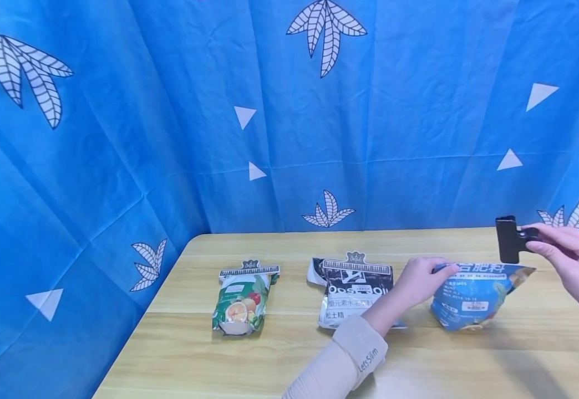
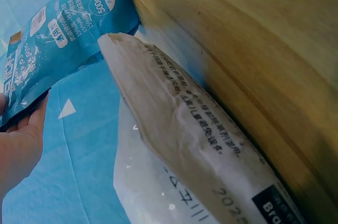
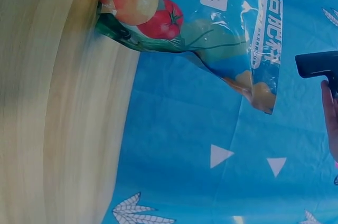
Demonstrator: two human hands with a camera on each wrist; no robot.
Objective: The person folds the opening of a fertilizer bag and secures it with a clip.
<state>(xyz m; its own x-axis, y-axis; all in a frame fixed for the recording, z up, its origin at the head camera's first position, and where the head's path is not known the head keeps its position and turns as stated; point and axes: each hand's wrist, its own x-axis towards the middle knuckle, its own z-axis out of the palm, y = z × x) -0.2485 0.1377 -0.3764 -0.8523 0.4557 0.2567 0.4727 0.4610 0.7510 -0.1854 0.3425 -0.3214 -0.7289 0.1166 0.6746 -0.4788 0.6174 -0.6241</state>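
Observation:
On the right of the table a blue printed pouch (image 1: 471,302) stands leaning, narrow at its base. My left hand (image 1: 421,282) pinches its upper left corner; in the left wrist view the fingers of that hand (image 2: 24,147) reach behind the pouch (image 2: 74,28). To the right of the pouch, my right hand (image 1: 576,257) pinches a black clip (image 1: 508,241) by its handles. Its wide jaw is upright and apart from the pouch's top edge. The right wrist view shows the clip (image 3: 316,64) beyond the pouch's free corner, with fruit and tomato prints on the pouch (image 3: 211,28).
Left of the blue pouch lies a black-and-white pouch (image 1: 351,299), partly behind my left forearm, with a piano-key clip (image 1: 356,265) on its top. Farther left is a green pouch (image 1: 242,305) with a similar clip (image 1: 249,270). A blue curtain (image 1: 289,122) hangs behind the wooden table (image 1: 194,354).

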